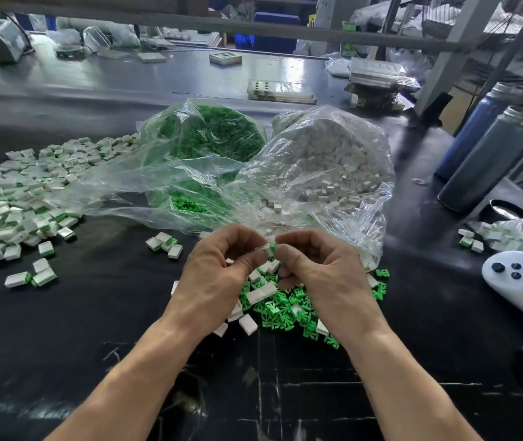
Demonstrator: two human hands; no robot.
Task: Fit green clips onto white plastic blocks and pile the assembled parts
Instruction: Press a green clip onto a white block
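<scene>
Mid-fit here: left hand pinches a white block, right hand pinches a green clip against it. Next up, probably press it home, then toss onto the assembled pile.

Before you is a black desk. On it lie a wide pile of assembled white-and-green parts, two clear plastic bags, loose green clips and two dark metal bottles.
</scene>
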